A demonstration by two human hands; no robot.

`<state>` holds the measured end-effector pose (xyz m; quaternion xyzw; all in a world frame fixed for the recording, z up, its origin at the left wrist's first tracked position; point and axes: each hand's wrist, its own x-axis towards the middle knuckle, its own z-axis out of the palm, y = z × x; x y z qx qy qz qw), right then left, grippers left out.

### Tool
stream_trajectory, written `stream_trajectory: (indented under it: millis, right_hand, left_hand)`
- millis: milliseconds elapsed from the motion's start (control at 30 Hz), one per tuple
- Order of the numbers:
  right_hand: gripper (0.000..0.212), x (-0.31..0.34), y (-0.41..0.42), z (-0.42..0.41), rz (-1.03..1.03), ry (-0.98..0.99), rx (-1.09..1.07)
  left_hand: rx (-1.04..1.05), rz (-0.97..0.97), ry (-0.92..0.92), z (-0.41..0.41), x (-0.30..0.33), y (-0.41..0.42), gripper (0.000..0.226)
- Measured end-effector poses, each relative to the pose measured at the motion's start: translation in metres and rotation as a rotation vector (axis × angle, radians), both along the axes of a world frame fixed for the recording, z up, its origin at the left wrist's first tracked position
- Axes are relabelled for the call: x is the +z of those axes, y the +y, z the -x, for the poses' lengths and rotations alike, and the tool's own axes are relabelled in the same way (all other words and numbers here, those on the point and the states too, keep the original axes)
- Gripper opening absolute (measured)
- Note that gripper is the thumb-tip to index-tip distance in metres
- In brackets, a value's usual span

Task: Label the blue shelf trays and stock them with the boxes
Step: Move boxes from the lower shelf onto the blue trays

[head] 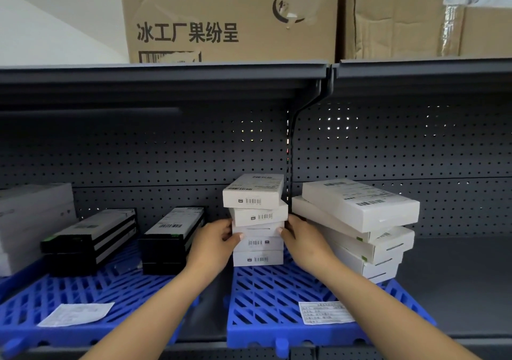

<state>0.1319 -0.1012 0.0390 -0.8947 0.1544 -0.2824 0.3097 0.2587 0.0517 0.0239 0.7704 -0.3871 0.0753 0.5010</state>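
Item: stack of white boxes (pixel 256 221), five high, standing on the blue tray (pixel 266 298) on the shelf, held between both hands. The upper two boxes sit slightly askew of the lower three.

Left hand (pixel 214 242): fingers curled against the stack's left side at mid-height, gripping it.

Right hand (pixel 303 239): fingers pressed to the stack's right side at the same height, gripping it.

Beyond the right hand: a second pile of larger white boxes (pixel 360 226), fanned and leaning, overhanging the far edge of the same tray.

Below the right forearm: a paper label (pixel 324 312) lying on the tray's front.

Beyond the left hand: two piles of black boxes (pixel 171 238) on the left blue tray (pixel 83 290), which bears its own label (pixel 76 314) near the front edge.

Step in hand, as judged: stocking, with the stack being squared up or seated on the tray; both trays appear already labelled.

Next move calls for: an even squeeze from both sides so the skewed top boxes align without toppling, then release. The leaning pile probably needs straightening too.
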Motion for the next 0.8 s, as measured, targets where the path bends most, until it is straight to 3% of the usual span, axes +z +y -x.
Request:
stream_trajectory:
  millis: [533, 633, 733, 800]
  right_hand:
    - [0.03, 0.0, 0.001, -0.005, 0.002, 0.047, 0.02]
    - [0.031, -0.001, 0.0, -0.003, -0.016, 0.021, 0.003]
    - [0.032, 0.002, 0.001, 0.0, -0.007, -0.055, -0.007]
    - [0.034, 0.005, 0.003, 0.0, 0.015, -0.075, 0.006]
  left_hand:
    - [0.058, -0.076, 0.018, 0.006, 0.006, 0.004, 0.027]
    - [0.026, -0.017, 0.084, 0.007, 0.008, 0.006, 0.03]
    - [0.057, 0.039, 0.066, 0.01, 0.011, 0.008, 0.048]
    - [0.054, 0.058, 0.026, 0.011, 0.015, 0.008, 0.039]
